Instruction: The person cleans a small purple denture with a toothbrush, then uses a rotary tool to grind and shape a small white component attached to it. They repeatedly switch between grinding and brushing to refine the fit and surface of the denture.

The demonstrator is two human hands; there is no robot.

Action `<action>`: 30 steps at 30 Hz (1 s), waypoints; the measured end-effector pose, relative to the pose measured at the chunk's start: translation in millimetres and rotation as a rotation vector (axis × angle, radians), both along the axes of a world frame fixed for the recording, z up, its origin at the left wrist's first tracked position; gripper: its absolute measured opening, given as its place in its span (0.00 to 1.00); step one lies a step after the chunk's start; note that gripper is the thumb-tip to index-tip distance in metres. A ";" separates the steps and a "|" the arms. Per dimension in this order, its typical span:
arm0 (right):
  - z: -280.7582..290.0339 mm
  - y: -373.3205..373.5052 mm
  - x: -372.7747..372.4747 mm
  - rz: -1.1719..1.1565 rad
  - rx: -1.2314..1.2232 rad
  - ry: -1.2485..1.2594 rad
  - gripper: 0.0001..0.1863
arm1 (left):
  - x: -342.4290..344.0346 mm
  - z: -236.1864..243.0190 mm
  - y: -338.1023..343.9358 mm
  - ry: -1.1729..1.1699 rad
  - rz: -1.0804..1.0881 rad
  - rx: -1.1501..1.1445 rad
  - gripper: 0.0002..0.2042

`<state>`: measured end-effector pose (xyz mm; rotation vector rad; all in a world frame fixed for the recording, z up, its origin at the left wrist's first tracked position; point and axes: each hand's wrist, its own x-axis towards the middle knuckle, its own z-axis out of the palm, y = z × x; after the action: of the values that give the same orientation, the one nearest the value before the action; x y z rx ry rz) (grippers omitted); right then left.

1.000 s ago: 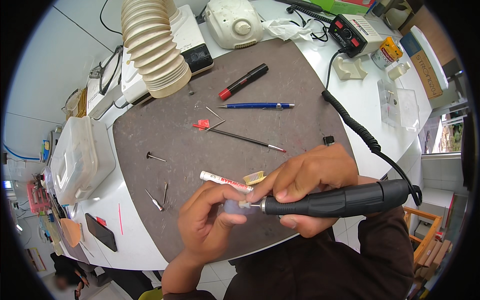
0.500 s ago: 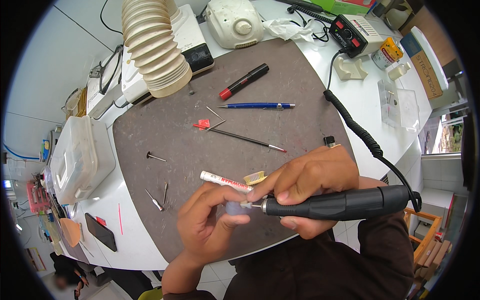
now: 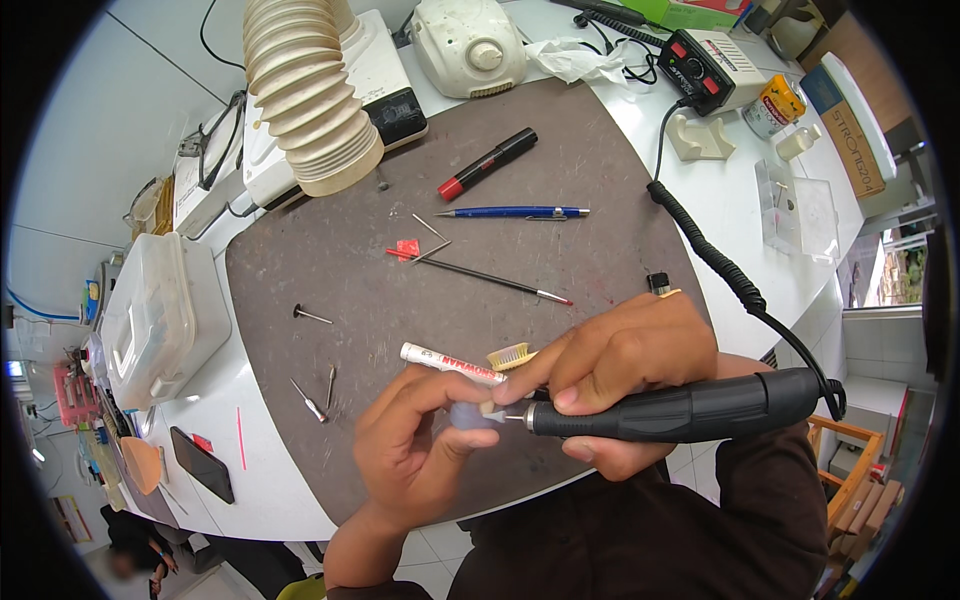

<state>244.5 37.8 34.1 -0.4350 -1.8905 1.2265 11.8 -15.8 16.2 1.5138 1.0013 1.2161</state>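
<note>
At the far left stands one clear plastic box (image 3: 160, 315) on the white bench, with one dark phone (image 3: 202, 464) near the front edge. On the one grey mat (image 3: 420, 290) lie three loose burs: one (image 3: 311, 316) alone, two (image 3: 318, 392) close together. Further right sit one ribbed suction hose (image 3: 305, 95), one red scrap (image 3: 407, 248), one thin brush (image 3: 485, 275), one red-capped black marker (image 3: 487, 164), one blue pen (image 3: 512, 212) and one white marker (image 3: 452, 364) beside a small toothed piece (image 3: 508, 355).

The left hand (image 3: 420, 450) pinches one small pale, bluish piece (image 3: 468, 415) between thumb and fingertips, just above the mat's front edge. The right hand (image 3: 620, 375) is wrapped around one black rotary handpiece (image 3: 680, 405), its bit touching that piece. One coiled cable (image 3: 720, 275) runs to one control box (image 3: 705, 65).

Against the earlier frames, both hands keep the same grip and place; nothing on the mat has moved.
</note>
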 end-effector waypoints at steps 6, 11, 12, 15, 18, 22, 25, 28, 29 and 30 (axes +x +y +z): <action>-0.6 -0.5 0.0 -0.009 0.003 0.002 0.15 | -0.6 0.9 -0.9 -0.005 -0.002 -0.032 0.16; -4.0 -0.4 -1.8 -0.015 0.006 0.033 0.15 | -0.2 -0.1 -1.0 -0.034 0.000 -0.037 0.17; -5.7 -0.9 -2.4 -0.018 -0.003 0.055 0.15 | 0.1 0.0 -0.8 -0.043 0.001 -0.041 0.17; -6.9 -0.5 -3.4 -0.027 -0.003 0.082 0.16 | -0.8 -2.0 -0.2 -0.040 -0.011 -0.008 0.16; -8.5 0.2 -3.6 -0.024 0.028 0.087 0.16 | -0.4 -0.5 -1.3 -0.038 -0.004 -0.019 0.16; -3.7 0.5 -2.2 -0.014 0.021 0.044 0.16 | -0.7 0.0 -1.0 -0.017 -0.008 -0.007 0.16; -3.9 -0.8 -2.9 -0.027 0.017 0.034 0.15 | -0.9 -0.6 -1.2 -0.012 -0.007 0.000 0.16; -2.0 -0.2 -1.1 -0.019 0.024 0.028 0.15 | -0.9 -0.7 -0.8 -0.005 -0.010 0.000 0.16; -1.7 0.0 -1.0 -0.014 0.024 0.023 0.15 | -0.8 -0.5 -1.1 -0.007 -0.007 -0.002 0.16; -1.7 -0.6 -0.8 -0.014 0.018 0.012 0.15 | -0.8 -0.4 -1.3 -0.010 -0.003 -0.004 0.16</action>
<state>243.7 37.3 32.3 -0.4300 -1.8835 1.1994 11.0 -17.1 15.8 1.5043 0.9940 1.2173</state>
